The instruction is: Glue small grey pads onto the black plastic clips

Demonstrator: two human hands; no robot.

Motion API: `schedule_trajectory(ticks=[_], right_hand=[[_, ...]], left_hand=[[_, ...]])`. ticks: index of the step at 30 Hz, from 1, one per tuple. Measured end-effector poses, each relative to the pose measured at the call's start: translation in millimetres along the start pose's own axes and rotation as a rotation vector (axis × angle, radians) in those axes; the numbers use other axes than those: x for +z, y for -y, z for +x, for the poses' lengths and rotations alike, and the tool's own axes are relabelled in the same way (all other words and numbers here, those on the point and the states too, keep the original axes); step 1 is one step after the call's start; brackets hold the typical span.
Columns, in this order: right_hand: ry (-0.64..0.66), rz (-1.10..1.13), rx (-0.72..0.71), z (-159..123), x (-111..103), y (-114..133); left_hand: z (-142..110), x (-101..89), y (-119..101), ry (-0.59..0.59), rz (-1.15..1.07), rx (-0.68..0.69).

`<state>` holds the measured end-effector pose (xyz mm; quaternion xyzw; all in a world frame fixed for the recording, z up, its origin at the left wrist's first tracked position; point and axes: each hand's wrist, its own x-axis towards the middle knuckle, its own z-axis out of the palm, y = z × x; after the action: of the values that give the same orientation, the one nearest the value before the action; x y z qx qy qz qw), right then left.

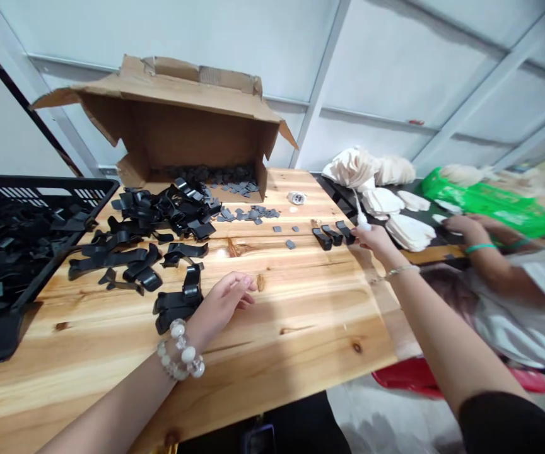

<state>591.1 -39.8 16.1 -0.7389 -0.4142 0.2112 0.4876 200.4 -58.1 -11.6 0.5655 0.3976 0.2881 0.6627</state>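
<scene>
My right hand [371,243], at the table's right edge, is closed around a small white squeeze bottle [362,221] with a thin nozzle pointing up. Beside it, three curved black clip-like pieces [333,236] stand in a row. My left hand [228,299] hovers over the middle of the table, its fingers loosely bent and apart, with nothing visible in them. Several black pieces [178,306] lie stacked just left of its wrist. Small dark grey squares [290,244] lie singly beyond my hands, with more squares [253,214] scattered near the box.
A cardboard box [201,110] lies open towards me, grey squares inside. Left of it are a heap of black curved pieces [159,214] and a black crate [40,189]. A white roll [296,198] sits at the back. At right, another person's arms [485,252] work beside white cloth pieces [409,232].
</scene>
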Motion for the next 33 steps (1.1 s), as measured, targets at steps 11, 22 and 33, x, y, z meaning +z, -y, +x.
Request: schedule_trajectory(ticks=[11, 22, 33], right_hand=[[0.008, 0.156, 0.014, -38.5, 36.4, 28.6], [0.732, 0.476, 0.068, -191.7, 145.3, 72.8], [1.636, 0.129, 0.251, -269.4, 45.4, 69.1]], left_hand=[[1.0, 1.3, 3.1, 0.075, 0.04, 0.05], [-4.8, 7.5, -0.5, 0.224, -0.016, 0.189], [2.2, 2.4, 2.3, 0.035, -0.018, 0.127]])
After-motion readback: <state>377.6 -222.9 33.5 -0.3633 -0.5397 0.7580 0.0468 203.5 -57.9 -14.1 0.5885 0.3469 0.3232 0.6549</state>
